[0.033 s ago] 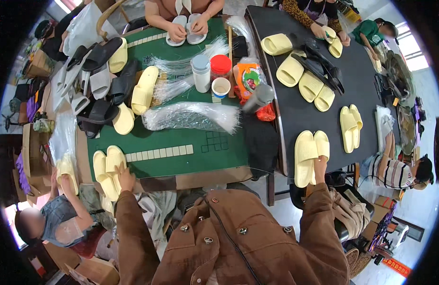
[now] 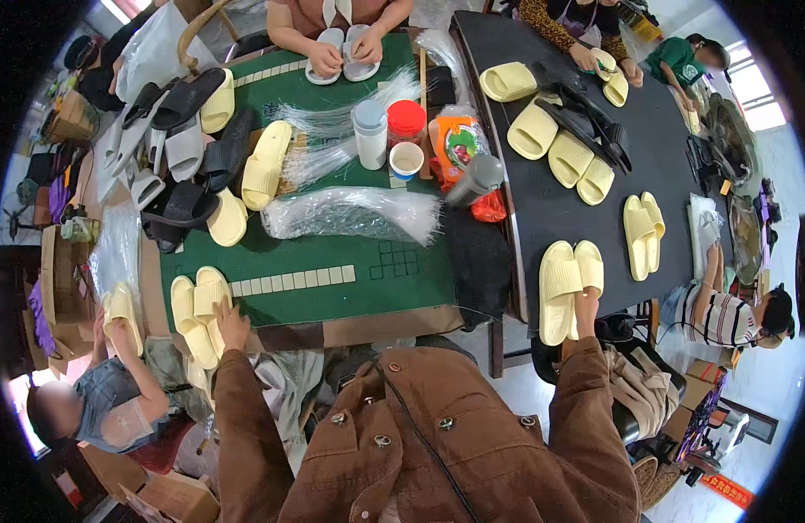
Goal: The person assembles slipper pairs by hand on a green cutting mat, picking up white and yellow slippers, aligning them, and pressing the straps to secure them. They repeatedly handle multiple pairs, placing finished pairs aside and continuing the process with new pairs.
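Side by side, a green-topped table (image 2: 402, 296) and a black table (image 2: 651, 144) are standing before the person. Nearest, the left hand (image 2: 233, 329) is touching the right-hand slipper of a left yellow pair (image 2: 183, 301), which is lying at the green table's near left corner; its fingers are bending against the slipper's side, though whether they are gripping cannot be told. The right hand (image 2: 586, 312) is reaching into the right-hand slipper of a right yellow pair (image 2: 557, 301) at the black table's near edge; the strap is hiding the fingertips, so their grip cannot be told either.

Farther in, clear film (image 2: 333, 215) is wrapping a bundle of thin, pale strands. Behind it a white cup (image 2: 406, 160) is standing with its mouth open, its contents unclear. A dark grey bottle (image 2: 478, 179) is leaning near an orange packet (image 2: 456, 139), while a grey-lidded bottle (image 2: 370, 135) and a red-lidded jar (image 2: 406, 120) are standing capped, their lids hiding whatever is inside. Black, grey and yellow slippers are forming a pile (image 2: 185, 152) at left. At the far edge, a co-worker's hands (image 2: 325, 59) are holding light grey slippers (image 2: 361, 70).
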